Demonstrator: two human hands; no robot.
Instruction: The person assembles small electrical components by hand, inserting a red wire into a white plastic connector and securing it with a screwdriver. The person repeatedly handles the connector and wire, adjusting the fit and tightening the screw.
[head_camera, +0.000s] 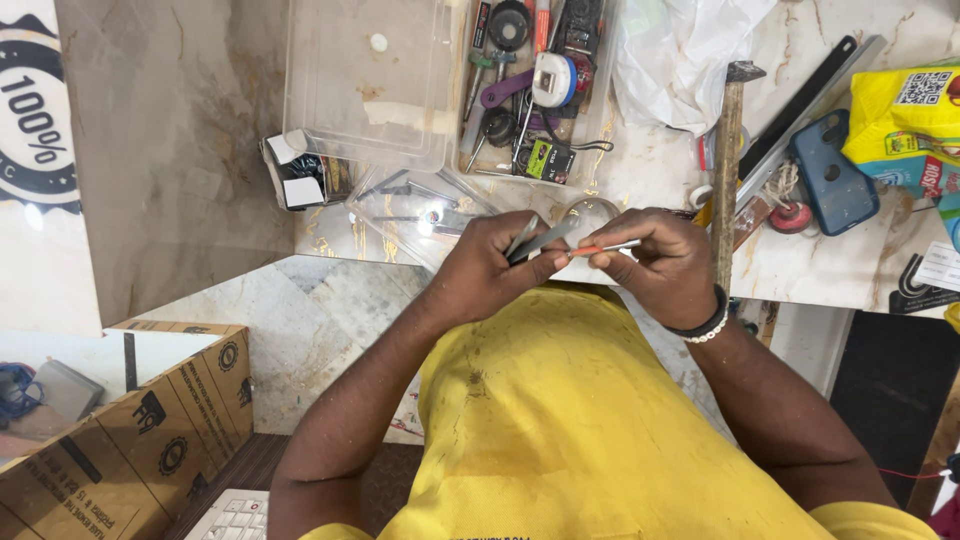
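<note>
Together, left hand (487, 268) grips two grey flat strips (535, 240); right hand (655, 262) pinches one red-tipped rod (603, 248).

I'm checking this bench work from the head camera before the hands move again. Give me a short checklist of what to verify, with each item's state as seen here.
1. Left hand has a firm grip on the flat grey metal strips: ok, fingers closed round them.
2. Right hand holds the thin red-tipped tool: ok, pinched between the fingertips.
3. Tool tip meets the strips: cannot tell, the contact spot is too small to see.
4. Work held over the marble counter, not the floor: not ok, the hands sit at its edge, over the lap.
5. Hammer apart from the right hand: cannot tell, its handle runs just beside the wrist.
6. Open parts tray within view: ok.
</note>
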